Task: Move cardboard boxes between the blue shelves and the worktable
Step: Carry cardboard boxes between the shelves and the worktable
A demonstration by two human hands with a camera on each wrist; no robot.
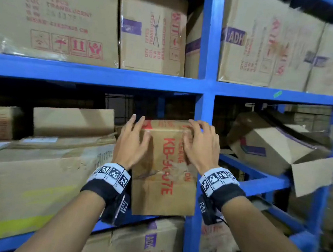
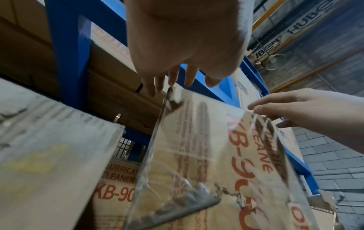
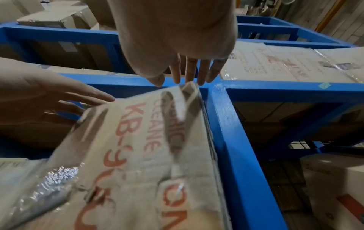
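A cardboard box (image 1: 165,166) printed in red "KB-9…" stands on end on the middle level of the blue shelves (image 1: 105,75), tight against the blue upright (image 1: 204,101). My left hand (image 1: 132,141) lies with straight fingers on the box's upper left corner. At the upper right corner my right hand (image 1: 199,143) has its fingertips over the top edge. In the left wrist view the left fingers (image 2: 173,77) are spread just above the box (image 2: 206,155). In the right wrist view the right fingers (image 3: 189,73) are straight above the box (image 3: 138,147). Neither hand grips it.
A large taped box (image 1: 34,184) sits directly left of the KB box. A tipped box with an open flap (image 1: 271,148) lies in the right bay. Big boxes (image 1: 54,17) fill the upper shelf. More boxes (image 1: 146,243) stand on the level below.
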